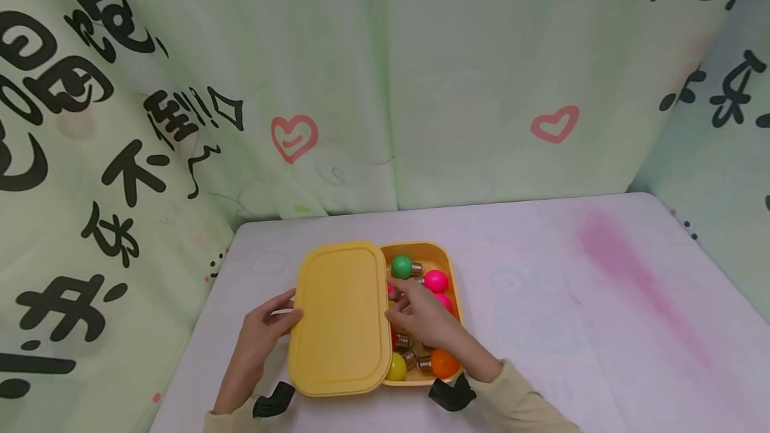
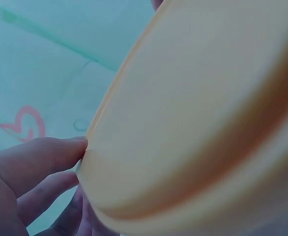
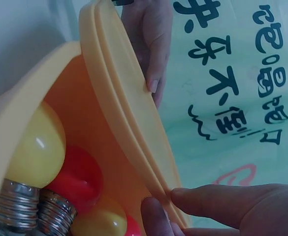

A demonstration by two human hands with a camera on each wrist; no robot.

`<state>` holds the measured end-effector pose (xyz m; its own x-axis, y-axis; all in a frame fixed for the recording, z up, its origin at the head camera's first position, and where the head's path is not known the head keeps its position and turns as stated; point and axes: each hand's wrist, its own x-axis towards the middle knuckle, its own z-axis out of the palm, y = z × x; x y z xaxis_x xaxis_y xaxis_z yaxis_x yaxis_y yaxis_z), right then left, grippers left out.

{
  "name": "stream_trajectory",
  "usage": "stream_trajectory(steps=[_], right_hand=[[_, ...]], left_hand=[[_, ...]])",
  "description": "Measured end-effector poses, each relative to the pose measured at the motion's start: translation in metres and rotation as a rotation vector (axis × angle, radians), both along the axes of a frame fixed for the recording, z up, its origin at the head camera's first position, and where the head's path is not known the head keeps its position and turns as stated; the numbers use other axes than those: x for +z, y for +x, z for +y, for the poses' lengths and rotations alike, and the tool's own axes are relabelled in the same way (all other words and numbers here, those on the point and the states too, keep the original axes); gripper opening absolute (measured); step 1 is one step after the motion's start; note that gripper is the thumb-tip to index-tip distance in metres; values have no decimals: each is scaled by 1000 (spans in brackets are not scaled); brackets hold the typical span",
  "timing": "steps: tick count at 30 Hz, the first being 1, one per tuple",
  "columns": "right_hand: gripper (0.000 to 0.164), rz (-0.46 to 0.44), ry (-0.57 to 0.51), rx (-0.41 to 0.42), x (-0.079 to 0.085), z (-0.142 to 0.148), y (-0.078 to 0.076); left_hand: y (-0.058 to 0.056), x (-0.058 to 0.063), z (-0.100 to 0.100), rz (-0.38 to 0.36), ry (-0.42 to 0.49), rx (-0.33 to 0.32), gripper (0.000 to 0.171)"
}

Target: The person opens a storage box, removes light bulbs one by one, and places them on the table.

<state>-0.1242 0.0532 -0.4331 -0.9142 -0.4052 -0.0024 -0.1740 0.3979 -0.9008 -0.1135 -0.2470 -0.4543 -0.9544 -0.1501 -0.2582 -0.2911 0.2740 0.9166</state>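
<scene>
A yellow rectangular lid point(image 1: 339, 319) with rounded corners lies tilted over the left part of a yellow box point(image 1: 452, 272). My left hand point(image 1: 265, 329) pinches its left edge, thumb on one face and fingers behind. At the opposite edge my right hand point(image 1: 424, 318) grips the lid between thumb and fingers, above the box opening. Inside are coloured light bulbs with metal screw bases: a green bulb point(image 1: 401, 266), a pink bulb point(image 1: 436, 280), an orange bulb point(image 1: 444, 363) and a yellow bulb point(image 1: 396, 367). The right wrist view also shows a red bulb point(image 3: 80, 179). The lid hides the box's left part.
A pale table point(image 1: 541, 319) with a pink smear point(image 1: 631, 279) extends to the right of the box. Behind and at both sides hangs a light green curtain point(image 1: 469, 85) printed with black characters and red hearts. Dark bands point(image 1: 273, 401) circle both wrists.
</scene>
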Motion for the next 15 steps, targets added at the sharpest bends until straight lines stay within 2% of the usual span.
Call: stream_trajectory(steps=[11, 15], right_hand=[[57, -20, 12, 22, 1, -14, 0], [58, -42, 10, 25, 1, -21, 0]], left_hand=[[0, -1, -13, -34, -68, -10, 64], [0, -1, -17, -34, -74, -7, 61]])
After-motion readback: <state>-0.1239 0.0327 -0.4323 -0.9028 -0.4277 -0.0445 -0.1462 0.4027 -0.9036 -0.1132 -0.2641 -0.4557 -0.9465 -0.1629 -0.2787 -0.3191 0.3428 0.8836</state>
